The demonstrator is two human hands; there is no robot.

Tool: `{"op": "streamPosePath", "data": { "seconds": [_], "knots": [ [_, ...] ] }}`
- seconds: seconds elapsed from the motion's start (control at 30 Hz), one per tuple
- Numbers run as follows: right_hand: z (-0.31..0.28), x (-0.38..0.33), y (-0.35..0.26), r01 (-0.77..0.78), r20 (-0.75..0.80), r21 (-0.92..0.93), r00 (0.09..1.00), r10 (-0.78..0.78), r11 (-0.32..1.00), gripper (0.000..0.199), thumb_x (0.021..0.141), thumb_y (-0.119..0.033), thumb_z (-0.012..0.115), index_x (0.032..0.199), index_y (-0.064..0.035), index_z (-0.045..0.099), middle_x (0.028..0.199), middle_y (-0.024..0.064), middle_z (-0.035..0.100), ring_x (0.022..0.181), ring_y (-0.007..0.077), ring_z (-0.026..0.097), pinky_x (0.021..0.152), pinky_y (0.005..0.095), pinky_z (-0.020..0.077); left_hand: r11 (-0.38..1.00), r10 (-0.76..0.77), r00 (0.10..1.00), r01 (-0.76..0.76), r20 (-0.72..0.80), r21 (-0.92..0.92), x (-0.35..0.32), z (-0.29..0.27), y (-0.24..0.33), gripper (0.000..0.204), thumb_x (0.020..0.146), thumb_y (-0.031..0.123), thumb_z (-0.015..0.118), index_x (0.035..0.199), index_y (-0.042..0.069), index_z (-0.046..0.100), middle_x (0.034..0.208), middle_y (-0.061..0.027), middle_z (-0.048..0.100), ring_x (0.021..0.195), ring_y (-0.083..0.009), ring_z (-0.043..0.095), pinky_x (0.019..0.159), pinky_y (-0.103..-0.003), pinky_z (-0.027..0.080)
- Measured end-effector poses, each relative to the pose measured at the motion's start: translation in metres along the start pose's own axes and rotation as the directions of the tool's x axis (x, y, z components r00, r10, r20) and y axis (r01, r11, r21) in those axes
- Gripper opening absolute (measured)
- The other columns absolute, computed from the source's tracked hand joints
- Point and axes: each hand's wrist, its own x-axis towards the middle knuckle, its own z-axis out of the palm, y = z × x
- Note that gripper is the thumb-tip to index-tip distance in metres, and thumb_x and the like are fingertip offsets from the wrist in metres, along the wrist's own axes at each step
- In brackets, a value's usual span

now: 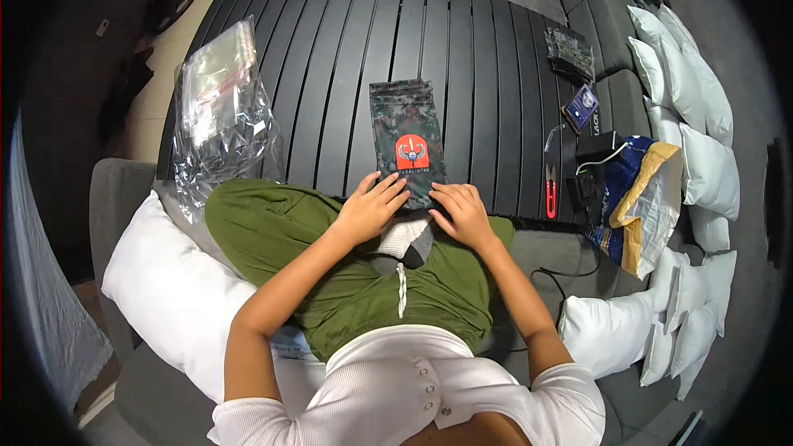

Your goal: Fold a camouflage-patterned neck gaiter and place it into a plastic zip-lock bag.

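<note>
A flat, dark camouflage-print fabric piece with a red winged emblem lies lengthwise at the near edge of the slatted black table. It may be a pouch or a folded sleeve; I cannot tell which. My left hand rests on its near left part, fingers spread across the fabric below the emblem. At the near right corner, my right hand touches the fabric with bent fingers, its thumb apart from them. Neither hand is closed around anything. Any fabric under the fingertips is hidden.
Clear plastic bags are heaped at the table's left. On the right lie red-handled snips, a blue card, more camouflage pieces, a black box with a white cable and a crumpled blue-and-yellow sack. White pillows line the sofa.
</note>
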Motion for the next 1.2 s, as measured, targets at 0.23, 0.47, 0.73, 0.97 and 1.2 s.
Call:
{"op": "streamPosePath", "data": {
  "seconds": [0.23, 0.47, 0.73, 0.97, 1.2],
  "knots": [
    [-0.021, 0.017, 0.001, -0.057, 0.036, 0.095, 0.998, 0.054, 0.994, 0.044, 0.061, -0.010, 0.069, 0.103, -0.0066, 0.058, 0.119, 0.0056, 0.053, 0.115, 0.0266, 0.045, 0.095, 0.0399, 0.0333, 0.837, -0.185, 0.982, 0.139, -0.035, -0.530, -0.001, -0.016, -0.002, 0.024, 0.084, 0.011, 0.054, 0.108, 0.009, 0.057, 0.105, -0.0100, 0.061, 0.103, -0.0255, 0.056, 0.097, -0.040, 0.035],
    [-0.024, 0.050, 0.025, -0.363, 0.191, 0.494, 0.932, 0.308, 0.790, 0.022, 0.079, -0.016, 0.063, 0.094, 0.0006, 0.061, 0.085, 0.0104, 0.064, 0.080, 0.0199, 0.060, 0.071, 0.0284, 0.0448, 0.365, -0.617, 0.786, 0.330, 0.039, -0.871, 0.017, -0.029, -0.012, 0.022, 0.091, 0.017, 0.050, 0.105, 0.001, 0.056, 0.093, -0.0040, 0.061, 0.087, -0.0145, 0.057, 0.078, -0.027, 0.043],
    [0.008, 0.088, 0.039, -0.368, 0.057, 0.736, 0.870, 0.490, 0.568, 0.023, 0.092, -0.024, 0.053, 0.084, -0.0018, 0.052, 0.065, -0.0039, 0.043, 0.064, 0.0032, 0.037, 0.054, 0.0230, 0.0329, -0.196, -0.738, 0.608, 0.220, 0.292, -0.956, 0.042, -0.016, -0.031, 0.021, 0.090, 0.028, 0.054, 0.096, 0.009, 0.059, 0.065, 0.0082, 0.042, 0.057, -0.0019, 0.036, 0.053, -0.019, 0.031],
    [0.029, 0.117, 0.056, -0.479, 0.042, 0.687, 0.777, 0.629, 0.546, 0.033, 0.094, -0.029, 0.046, 0.076, -0.0024, 0.042, 0.070, -0.0037, 0.038, 0.068, 0.0055, 0.034, 0.061, 0.0231, 0.0347, 0.269, -0.847, 0.532, 0.461, 0.020, -0.845, 0.078, 0.014, -0.077, 0.035, 0.091, 0.033, 0.049, 0.102, 0.000, 0.055, 0.070, -0.0086, 0.058, 0.063, -0.0180, 0.054, 0.059, -0.030, 0.043],
    [0.040, 0.122, 0.061, -0.665, 0.118, 0.558, 0.655, 0.746, 0.496, 0.036, 0.092, -0.032, 0.048, 0.074, -0.0017, 0.041, 0.063, 0.0012, 0.035, 0.062, 0.0093, 0.033, 0.057, 0.0270, 0.0343, 0.309, -0.823, 0.557, 0.608, 0.115, -0.731, 0.075, 0.034, -0.095, 0.031, 0.088, 0.029, 0.053, 0.110, 0.008, 0.054, 0.073, -0.0144, 0.063, 0.070, -0.0316, 0.061, 0.063, -0.038, 0.046]
  ]
}}
